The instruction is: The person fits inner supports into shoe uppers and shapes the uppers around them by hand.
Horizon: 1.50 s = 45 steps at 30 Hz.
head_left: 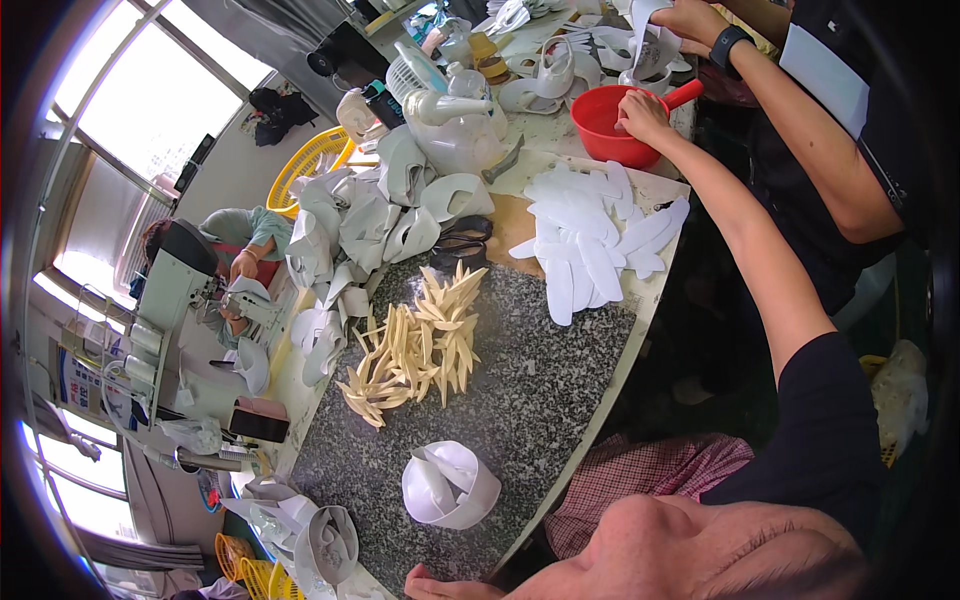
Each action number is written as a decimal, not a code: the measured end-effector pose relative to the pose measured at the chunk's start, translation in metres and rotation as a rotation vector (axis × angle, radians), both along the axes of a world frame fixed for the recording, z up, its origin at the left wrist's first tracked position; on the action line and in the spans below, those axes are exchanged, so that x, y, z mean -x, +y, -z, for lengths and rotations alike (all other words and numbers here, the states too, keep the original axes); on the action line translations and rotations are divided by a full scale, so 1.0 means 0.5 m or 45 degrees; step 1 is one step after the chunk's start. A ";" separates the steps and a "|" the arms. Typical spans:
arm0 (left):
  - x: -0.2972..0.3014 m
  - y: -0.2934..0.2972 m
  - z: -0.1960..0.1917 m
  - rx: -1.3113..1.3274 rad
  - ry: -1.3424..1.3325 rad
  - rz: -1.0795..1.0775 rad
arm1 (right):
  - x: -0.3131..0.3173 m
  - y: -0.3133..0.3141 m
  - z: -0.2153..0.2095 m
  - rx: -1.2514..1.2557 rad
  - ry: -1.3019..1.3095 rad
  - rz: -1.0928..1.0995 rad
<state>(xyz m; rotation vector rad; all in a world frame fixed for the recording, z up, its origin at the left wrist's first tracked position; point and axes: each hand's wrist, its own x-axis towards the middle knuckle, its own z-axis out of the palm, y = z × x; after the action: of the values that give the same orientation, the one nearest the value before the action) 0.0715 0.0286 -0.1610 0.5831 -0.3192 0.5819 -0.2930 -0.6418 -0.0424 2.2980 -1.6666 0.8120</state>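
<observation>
Hanging inside the rim of the red scoop (615, 150), the R hand (645, 115) has its fingers bent, fairly close tog., tips hidden by the wall; can't tell if they pinch anything, and the contents don't show. L hand (450, 588) is at the btm edge, partly cut off; fingers look close tog., but can't tell re: a hold. Nearest it, apart, a white rolled piece (455, 512) sits on the speckled slab (560, 370), w/ a strip curled inside.

To do this step well, I'd say: keep the R fingers shallow, touch only what's needed, and lift straight up so the rim isn't knocked. The scoop is at the table's far R corner, handle out past the edge, so press lightly or it may tip. Clean the tips before touching white stuff, if the scoop holds anything wet (unconfirmed). Mind the forearm too, esp. near the corner.

Further out: white flat strips (580, 240) fanned out just below the scoop, then pale slivers (430, 335) piled mid-slab, approx. between scoop & rolled piece. Beyond them, a heap of curved white parts (390, 200) and a clear jug (455, 140). Top R, a co-worker's hand (690, 18) holds white material; far L, another person (245, 265) works at a sewing machine (165, 270).
</observation>
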 end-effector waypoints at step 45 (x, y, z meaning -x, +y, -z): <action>0.127 -0.030 -0.138 -1.021 0.112 -0.275 | 0.002 -0.015 0.012 -0.090 -0.114 -0.005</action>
<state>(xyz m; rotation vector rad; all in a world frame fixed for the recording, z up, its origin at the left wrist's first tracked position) 0.0081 0.0136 -0.0920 1.4250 -0.4076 0.6248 -0.2938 -0.6494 -0.0482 2.3441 -1.7554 0.8828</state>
